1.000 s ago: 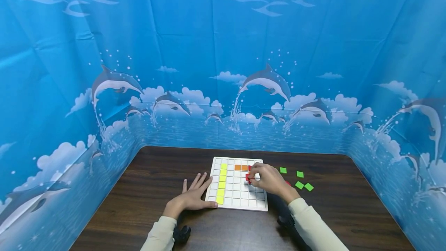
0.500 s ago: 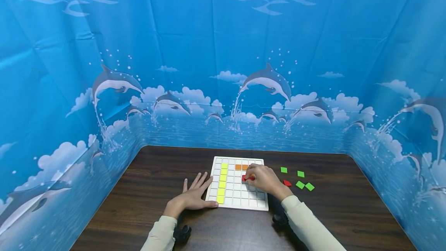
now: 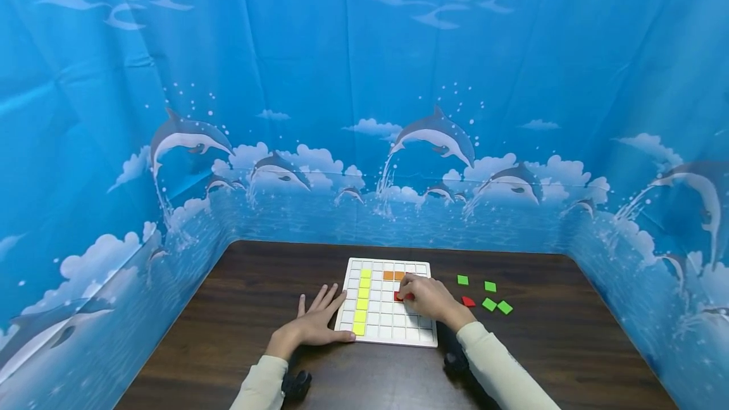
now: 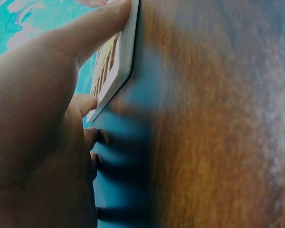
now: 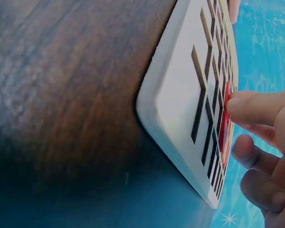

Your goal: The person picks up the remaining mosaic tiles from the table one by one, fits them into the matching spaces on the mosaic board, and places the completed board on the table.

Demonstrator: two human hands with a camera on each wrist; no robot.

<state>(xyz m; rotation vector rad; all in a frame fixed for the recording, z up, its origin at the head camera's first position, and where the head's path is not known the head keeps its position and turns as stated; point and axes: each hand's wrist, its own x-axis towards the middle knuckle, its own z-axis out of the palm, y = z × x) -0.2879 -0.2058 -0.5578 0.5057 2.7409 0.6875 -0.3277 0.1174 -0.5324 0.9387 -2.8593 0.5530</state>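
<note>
A white grid board (image 3: 393, 336) lies on the dark wooden table. My left hand (image 3: 314, 324) spreads its fingers beside the board's left edge, its thumb on the near left corner; the left wrist view shows that thumb against the board's rim (image 4: 126, 61). Over the board's right half, my right hand (image 3: 428, 297) pinches at a red tile (image 3: 397, 297). From the right wrist, the thumb touches the red (image 5: 223, 130) surface, while the other fingers partly hide behind it. Yellow tiles (image 3: 362, 293) form a column at left; orange tiles (image 3: 388, 276) lie near the top.
Several loose green tiles (image 3: 490, 304) lie on the table right of the board, with a red piece (image 3: 468, 302) nearest it. A blue dolphin-print curtain (image 3: 353, 112) encloses the table's back and sides.
My right hand has shifted slightly left on the board, and the red tile beneath its fingers moved left too. The loose red piece now shows fully. My left hand stays put.
</note>
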